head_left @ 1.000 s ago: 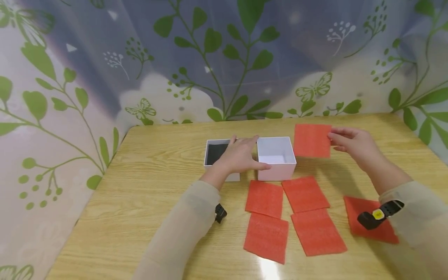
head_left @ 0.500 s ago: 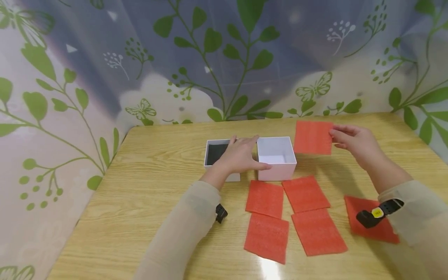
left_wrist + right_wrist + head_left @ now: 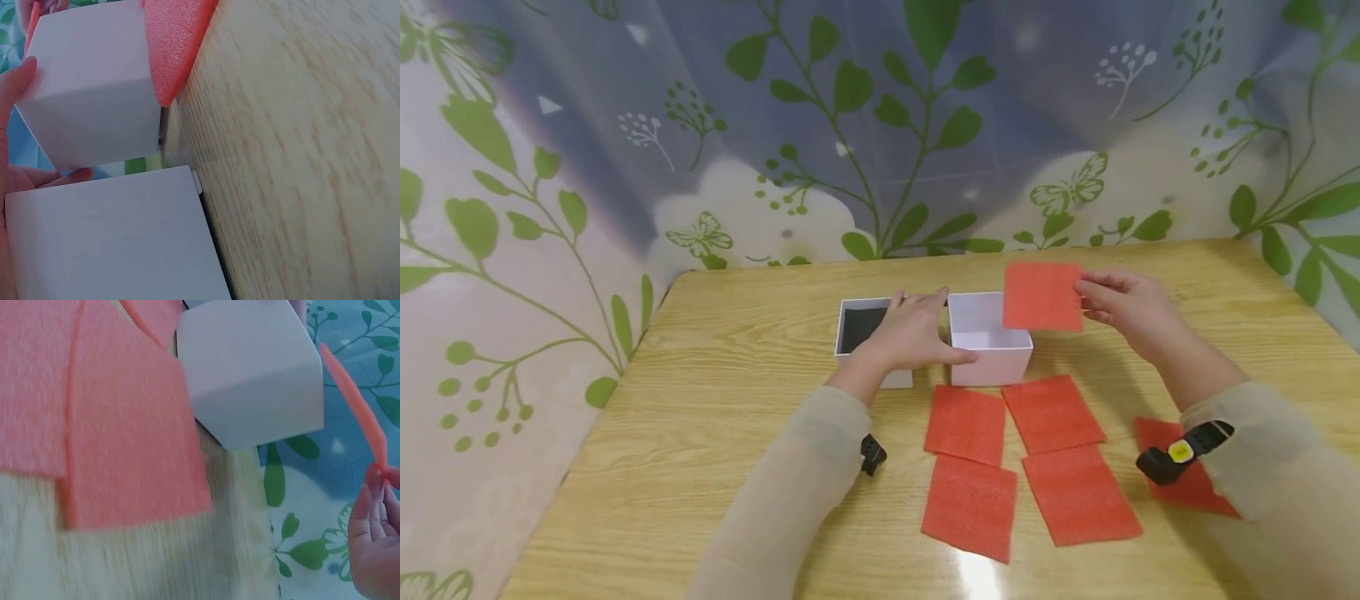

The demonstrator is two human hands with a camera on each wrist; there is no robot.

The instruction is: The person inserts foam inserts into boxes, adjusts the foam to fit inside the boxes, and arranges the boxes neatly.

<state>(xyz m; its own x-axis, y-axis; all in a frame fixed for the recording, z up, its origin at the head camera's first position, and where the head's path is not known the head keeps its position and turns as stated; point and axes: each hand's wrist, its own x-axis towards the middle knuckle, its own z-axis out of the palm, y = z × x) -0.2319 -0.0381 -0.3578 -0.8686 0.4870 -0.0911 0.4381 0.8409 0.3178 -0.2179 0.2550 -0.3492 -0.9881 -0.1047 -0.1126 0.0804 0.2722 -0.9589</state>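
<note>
Red foam squares (image 3: 967, 508) fill the foreground, two lying nearest the person on the wood-grain table (image 3: 700, 417) and two more just beyond them. Off to the right lies a fifth square (image 3: 1193, 485), partly hidden by the black wrist device (image 3: 1161, 467) on the right arm. Past these stand two small open-topped boxes. Inside the pale pink box (image 3: 991, 367), the part of the floor that shows is bare; the white box (image 3: 898, 379) to its left holds something dark (image 3: 861, 327), too covered to identify. Across the gap between them lies the left hand (image 3: 910, 329), fingers extended and spread, thumb resting at the pink box's front. The right hand (image 3: 1131, 312) pinches a sixth square (image 3: 1042, 296) by its edge, thumb against fingers, raised well off the table. From the head it overlaps the pink box's back right corner; the right wrist view shows it edge-on, outside the box. Progress looks early, as a judgement: one square is lifted, five lie on the table, and no red shows inside either box. Behind everything hangs a leaf-printed curtain (image 3: 925, 167).
</note>
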